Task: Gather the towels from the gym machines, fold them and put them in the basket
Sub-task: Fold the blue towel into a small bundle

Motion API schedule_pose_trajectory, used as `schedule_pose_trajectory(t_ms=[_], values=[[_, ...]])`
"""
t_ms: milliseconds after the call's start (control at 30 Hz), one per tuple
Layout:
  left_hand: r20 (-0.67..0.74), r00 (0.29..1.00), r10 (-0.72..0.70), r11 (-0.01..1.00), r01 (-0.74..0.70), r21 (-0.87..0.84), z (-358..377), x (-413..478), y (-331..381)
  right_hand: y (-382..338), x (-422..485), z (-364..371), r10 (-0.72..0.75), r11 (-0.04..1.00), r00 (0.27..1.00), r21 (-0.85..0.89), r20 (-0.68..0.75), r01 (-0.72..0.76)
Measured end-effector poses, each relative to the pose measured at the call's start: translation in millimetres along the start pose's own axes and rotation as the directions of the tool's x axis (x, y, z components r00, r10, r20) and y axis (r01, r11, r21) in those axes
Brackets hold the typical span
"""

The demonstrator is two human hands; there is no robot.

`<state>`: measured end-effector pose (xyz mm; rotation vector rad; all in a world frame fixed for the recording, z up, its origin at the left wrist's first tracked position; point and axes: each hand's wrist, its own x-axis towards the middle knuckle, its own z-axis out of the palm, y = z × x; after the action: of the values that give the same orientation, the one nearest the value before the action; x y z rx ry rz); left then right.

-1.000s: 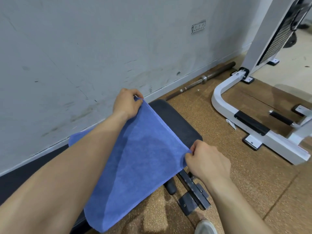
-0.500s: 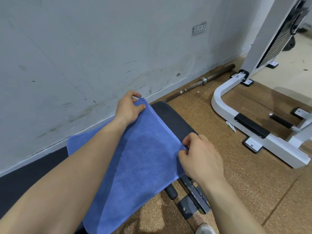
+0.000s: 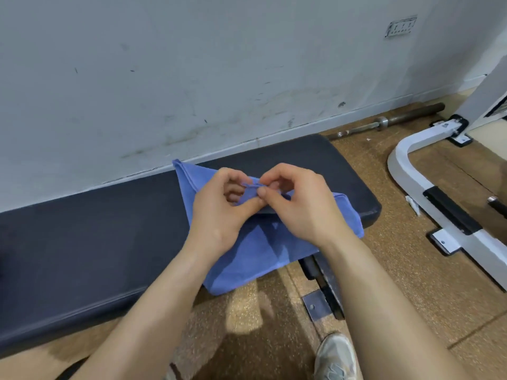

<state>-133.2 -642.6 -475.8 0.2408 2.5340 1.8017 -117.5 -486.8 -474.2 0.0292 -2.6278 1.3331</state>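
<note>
A second ago the towel (image 3: 247,259) was spread wide; now left grip (image 3: 219,207) and right grip (image 3: 301,207) pinch its corners together over the counter's (image 3: 109,229) right end. First fold looks nearly done.

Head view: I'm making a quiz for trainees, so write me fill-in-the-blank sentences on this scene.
The towel is ____ in colour. It lies on a padded ____, hanging over the near edge. The left hand and right hand ____ pinch its edge. The barbell lies on the floor along the ____.
Missing: blue; bench; both; wall.
</note>
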Motion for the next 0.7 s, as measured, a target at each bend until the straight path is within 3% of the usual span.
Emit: schedule_pose_trajectory(t_ms=[167,267,467,700], values=[[0.015,0.998,0.066,0.983,-0.062,-0.172,-5,-4,0,-5,-1,3,0.073,0.961,0.996,0.272,-0.043,-0.059],[0.008,0.997,0.076,0.976,-0.073,-0.206,-7,0,-1,-3,-1,3,0.121,0.903,0.993,0.414,0.001,-0.11],[0.076,0.988,0.135,0.973,-0.118,-0.196,-9,9,-1,-4,1,-1,0.135,0.849,0.991,0.513,0.015,-0.123],[0.047,0.983,0.179,0.971,-0.169,-0.168,-14,11,-1,-6,11,-1,0.248,0.741,0.958,0.61,0.141,-0.282]])
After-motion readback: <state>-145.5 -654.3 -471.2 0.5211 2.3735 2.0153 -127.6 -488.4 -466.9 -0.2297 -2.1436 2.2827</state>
